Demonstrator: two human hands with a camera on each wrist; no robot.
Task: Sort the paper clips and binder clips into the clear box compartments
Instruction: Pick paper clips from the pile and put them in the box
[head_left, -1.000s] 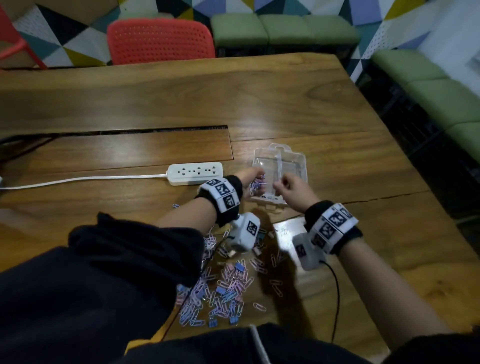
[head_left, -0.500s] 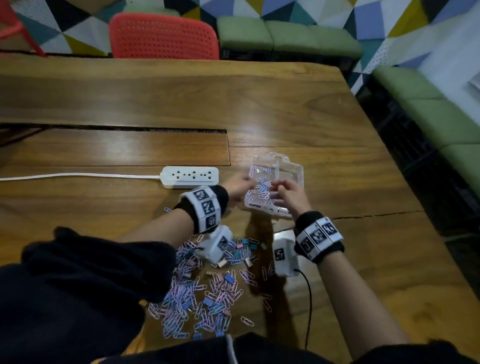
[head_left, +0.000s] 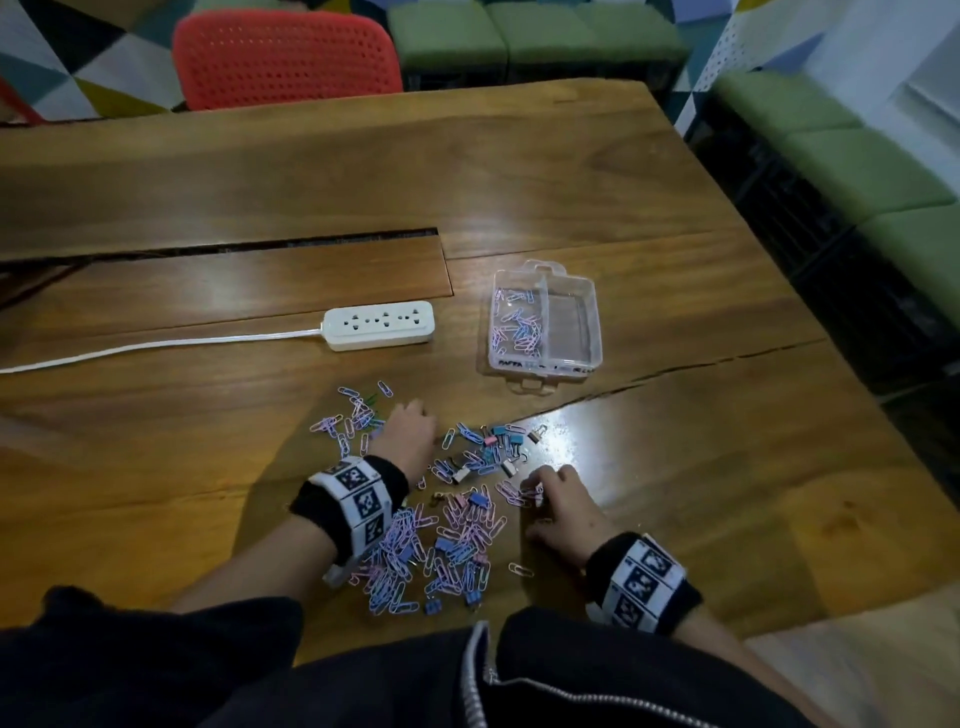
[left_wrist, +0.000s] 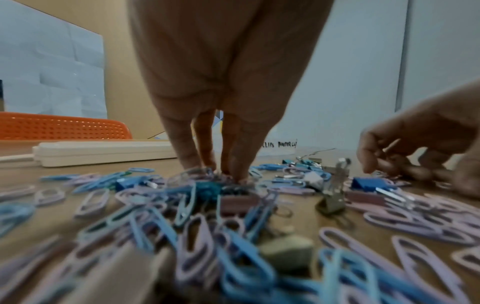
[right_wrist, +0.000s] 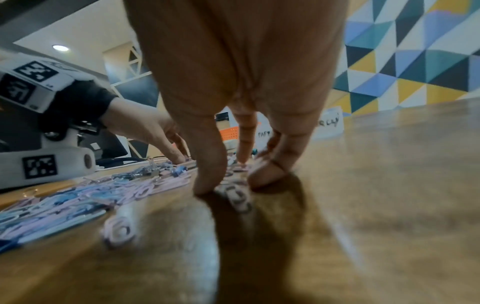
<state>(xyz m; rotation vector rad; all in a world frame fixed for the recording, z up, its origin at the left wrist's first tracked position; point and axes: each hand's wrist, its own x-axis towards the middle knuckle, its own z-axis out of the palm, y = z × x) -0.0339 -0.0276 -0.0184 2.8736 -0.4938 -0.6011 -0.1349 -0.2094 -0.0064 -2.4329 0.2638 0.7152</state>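
Note:
The clear box lies flat on the table, with several paper clips in its left compartment and nothing in the right one. A pile of pink, purple and blue paper clips mixed with small binder clips lies nearer to me. My left hand is at the pile's far left; in the left wrist view its straight fingers touch the clips tip-down. My right hand is at the pile's right edge. In the right wrist view its thumb and fingers pinch around paper clips on the wood.
A white power strip with its cord lies left of the box. A dark cable slot runs across the table behind it. A red chair stands at the far side, green benches to the right.
Both hands have drawn back from the clear box to the clip pile. The box, tilted up in my hands before, now lies flat with clips in its left compartment.

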